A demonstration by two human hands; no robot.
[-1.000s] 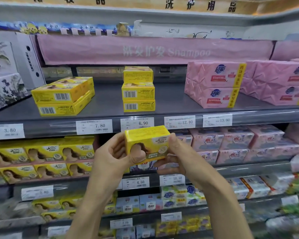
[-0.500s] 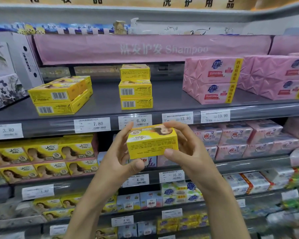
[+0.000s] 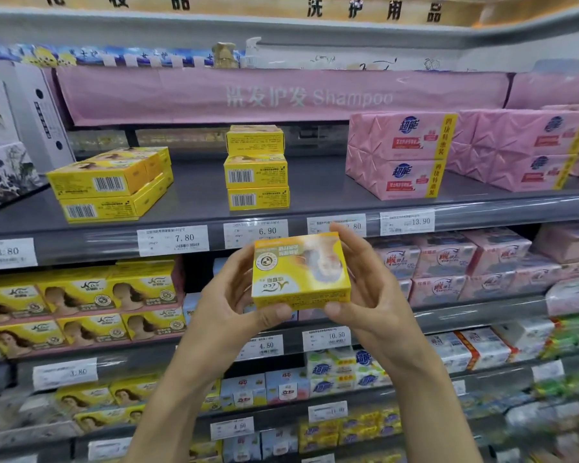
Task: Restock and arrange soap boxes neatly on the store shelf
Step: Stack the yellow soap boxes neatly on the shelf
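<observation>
Frame centre: left hand (image 3: 229, 307) and right hand (image 3: 370, 295) are both gripping a glossy yellow rectangular cardboard soap box (image 3: 300, 270), print upside down.

Yellow box (image 3: 301, 272) with portrait print between left hand (image 3: 228, 305) and right hand (image 3: 371, 295); above them yellow barcoded boxes (image 3: 257, 172), pink packs (image 3: 398, 155) rightward.

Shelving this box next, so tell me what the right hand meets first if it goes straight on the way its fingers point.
Likely the 12.80 tag on the shelf edge: the right hand, gripping the box, points its fingers up and forward at it. Depth is unclear.
</observation>
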